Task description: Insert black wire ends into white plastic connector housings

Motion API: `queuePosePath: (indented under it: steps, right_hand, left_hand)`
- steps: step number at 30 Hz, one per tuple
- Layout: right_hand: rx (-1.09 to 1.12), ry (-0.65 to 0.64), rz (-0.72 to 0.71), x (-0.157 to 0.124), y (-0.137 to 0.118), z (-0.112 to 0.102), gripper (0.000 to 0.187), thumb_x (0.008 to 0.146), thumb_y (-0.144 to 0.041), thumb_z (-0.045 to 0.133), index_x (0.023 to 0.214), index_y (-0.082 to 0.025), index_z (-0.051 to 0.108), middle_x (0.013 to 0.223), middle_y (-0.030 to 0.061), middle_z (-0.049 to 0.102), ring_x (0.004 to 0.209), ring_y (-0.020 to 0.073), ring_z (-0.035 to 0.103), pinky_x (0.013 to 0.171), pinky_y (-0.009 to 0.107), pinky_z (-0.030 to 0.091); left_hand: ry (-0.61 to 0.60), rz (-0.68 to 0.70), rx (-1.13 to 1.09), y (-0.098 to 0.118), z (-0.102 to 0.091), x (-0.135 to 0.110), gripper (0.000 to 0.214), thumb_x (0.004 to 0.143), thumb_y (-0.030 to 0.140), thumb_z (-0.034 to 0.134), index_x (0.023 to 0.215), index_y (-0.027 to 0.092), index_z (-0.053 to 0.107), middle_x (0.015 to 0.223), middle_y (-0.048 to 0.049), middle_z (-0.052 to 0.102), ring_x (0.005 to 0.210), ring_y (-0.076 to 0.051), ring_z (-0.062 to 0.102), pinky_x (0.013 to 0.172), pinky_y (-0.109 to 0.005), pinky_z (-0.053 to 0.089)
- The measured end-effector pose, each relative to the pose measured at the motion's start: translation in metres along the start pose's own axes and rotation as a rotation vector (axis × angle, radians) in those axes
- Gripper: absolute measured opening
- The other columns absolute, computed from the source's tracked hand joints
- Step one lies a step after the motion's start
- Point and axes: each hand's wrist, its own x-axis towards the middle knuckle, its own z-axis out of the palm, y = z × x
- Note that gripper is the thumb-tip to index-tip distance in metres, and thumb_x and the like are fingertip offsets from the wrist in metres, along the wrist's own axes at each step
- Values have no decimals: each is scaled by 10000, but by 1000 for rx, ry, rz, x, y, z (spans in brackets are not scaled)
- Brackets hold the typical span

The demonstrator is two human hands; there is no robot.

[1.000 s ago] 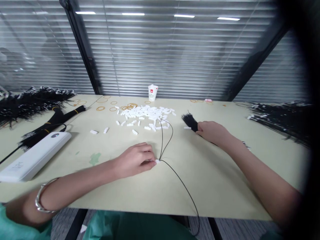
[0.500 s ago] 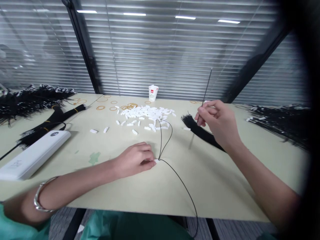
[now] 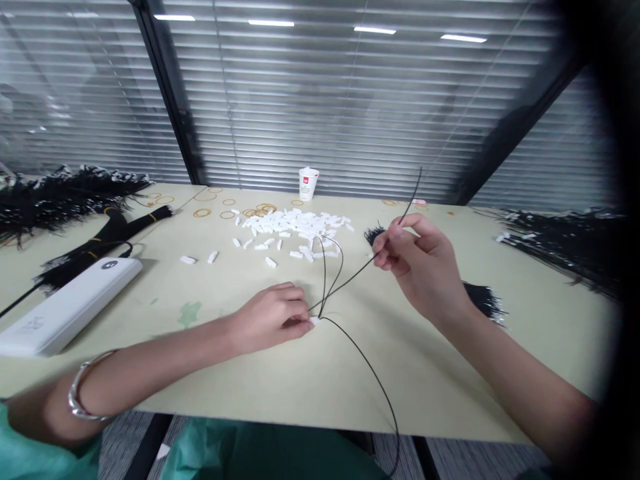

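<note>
My left hand (image 3: pixel 270 319) rests on the table (image 3: pixel 300 380), fingers pinched on a small white clip (image 3: pixel 315 321). Thin black strings (image 3: pixel 367 373) run out of that clip, one looping toward the pile and one trailing off the near table edge. My right hand (image 3: pixel 423 263) is raised above the table and pinches a single black string (image 3: pixel 407 203); its lower end slants down toward the clip. A bundle of black strings (image 3: pixel 477 297) lies under and behind my right wrist.
A heap of white clips (image 3: pixel 293 227) lies mid-table with rubber bands (image 3: pixel 250 212) and a paper cup (image 3: pixel 308 183) behind it. A white power bank (image 3: pixel 65 303) and tied black bundles (image 3: pixel 107 237) lie left. More black strings (image 3: pixel 560 240) lie at the right.
My right hand left the black bundle, lifted one string out of it and brought it left, its lower end now near the clip. My left hand stayed put.
</note>
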Motion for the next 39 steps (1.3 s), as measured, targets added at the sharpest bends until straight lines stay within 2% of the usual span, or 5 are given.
queuePosePath:
  steps: [7, 27, 31, 34, 39]
  right_hand:
    - [-144, -66, -73, -6, -4, 5, 100, 844, -260, 563, 842, -208, 476, 676, 7, 623, 537, 128, 597, 484, 256, 459]
    - [-160, -79, -55, -7, -7, 7, 112, 831, -259, 577, 861, -211, 480, 676, 2, 612, 536, 120, 583, 484, 257, 460]
    - [-185, -104, -47, -9, -8, 10, 225, 795, -230, 619, 966, -237, 473, 709, -17, 593, 586, 112, 577, 554, 265, 478]
    - [-184, -169, -3, -12, -9, 15, 327, 776, -196, 634, 1040, -258, 451, 762, -25, 579, 623, 98, 562, 607, 262, 479]
    - [-147, -247, 10, -20, -3, 25, 327, 804, -197, 603, 1075, -260, 429, 774, -26, 588, 649, 87, 552, 639, 247, 469]
  left_hand:
    - [2, 0, 3, 0, 0, 1, 191, 859, 256, 510, 723, 153, 596, 740, -28, 573, 748, -145, 508, 677, -258, 427]
    - [-3, 3, 6, 0, -1, 1, 168, 852, 244, 519, 728, 156, 591, 743, -24, 566, 748, -145, 503, 683, -263, 423]
    - [-6, 2, 5, 1, -1, 1, 170, 854, 247, 518, 728, 157, 588, 740, -23, 564, 750, -146, 503, 687, -262, 423]
    - [-10, 3, 5, 1, -2, 1, 167, 857, 247, 516, 736, 157, 588, 737, -23, 561, 754, -147, 503, 689, -261, 421]
    - [-15, 2, 9, 2, -3, 2, 171, 853, 245, 520, 723, 154, 584, 738, -28, 563, 762, -150, 506, 689, -258, 422]
